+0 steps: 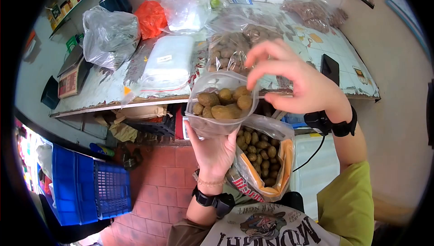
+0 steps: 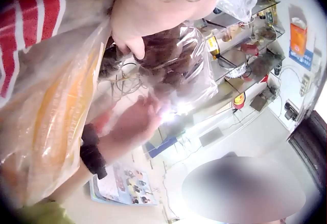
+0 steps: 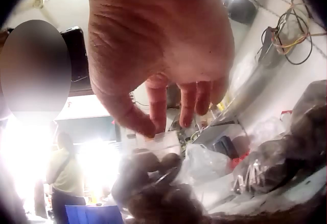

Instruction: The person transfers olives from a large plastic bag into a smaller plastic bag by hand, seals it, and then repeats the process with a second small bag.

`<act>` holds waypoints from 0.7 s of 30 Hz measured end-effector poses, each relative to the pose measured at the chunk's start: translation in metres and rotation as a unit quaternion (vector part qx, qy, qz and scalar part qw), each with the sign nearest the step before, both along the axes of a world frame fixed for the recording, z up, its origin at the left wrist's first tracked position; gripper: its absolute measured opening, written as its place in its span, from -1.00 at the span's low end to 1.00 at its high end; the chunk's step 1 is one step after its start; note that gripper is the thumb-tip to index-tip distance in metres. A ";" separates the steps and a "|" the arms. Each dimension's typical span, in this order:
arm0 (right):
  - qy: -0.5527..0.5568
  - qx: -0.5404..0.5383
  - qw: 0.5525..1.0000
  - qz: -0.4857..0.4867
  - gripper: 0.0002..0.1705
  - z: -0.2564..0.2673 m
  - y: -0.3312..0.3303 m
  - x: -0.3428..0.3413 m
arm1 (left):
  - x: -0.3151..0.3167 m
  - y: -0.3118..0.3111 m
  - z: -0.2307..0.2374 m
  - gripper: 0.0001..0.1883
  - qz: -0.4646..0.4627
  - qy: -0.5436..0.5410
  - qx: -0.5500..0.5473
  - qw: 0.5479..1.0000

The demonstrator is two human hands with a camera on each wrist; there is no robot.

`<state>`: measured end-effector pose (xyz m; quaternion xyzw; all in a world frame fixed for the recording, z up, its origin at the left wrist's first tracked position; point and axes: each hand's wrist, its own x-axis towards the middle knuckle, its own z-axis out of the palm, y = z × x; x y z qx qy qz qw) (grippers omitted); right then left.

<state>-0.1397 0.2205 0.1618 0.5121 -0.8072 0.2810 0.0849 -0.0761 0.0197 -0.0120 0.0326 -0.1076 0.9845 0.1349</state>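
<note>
My left hand (image 1: 213, 153) holds up a clear plastic zip bag (image 1: 210, 128) from below, thumb on one side and fingers on the other. Its mouth gapes wide, with several brown oval fruits (image 1: 226, 111) inside. Over the right side of the mouth is my right hand (image 1: 296, 81), fingers bent and thumb apart, nothing visible between them. In the head view its index fingertip overlaps the bag's rim. Below, a large open sack (image 1: 285, 173) with an orange band holds many similar, darker fruits (image 1: 261, 153). In the right wrist view, the filled bag (image 3: 153, 188) appears blurred beneath the fingertips.
On the table (image 1: 106, 96) lie a stack of flat clear bags (image 1: 169, 60), filled bags (image 1: 228, 49), a grey plastic bag (image 1: 110, 35) and a phone (image 1: 330, 68). A scale (image 1: 72, 76) stands at its left end. Blue crates (image 1: 86, 185) sit on the floor.
</note>
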 end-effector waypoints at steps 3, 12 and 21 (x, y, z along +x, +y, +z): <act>0.008 -0.002 1.000 -0.021 -0.78 -0.009 0.001 -0.001 | -0.001 0.000 0.003 -0.18 -0.024 0.009 0.021 0.999; 0.288 -0.008 0.954 -0.081 -0.85 0.004 -0.030 0.020 | 0.004 0.003 0.017 0.08 -0.074 0.052 -0.021 0.996; 0.247 -0.115 0.950 -0.155 -0.82 0.002 -0.038 0.029 | 0.015 0.004 0.020 0.03 -0.039 0.060 -0.085 0.994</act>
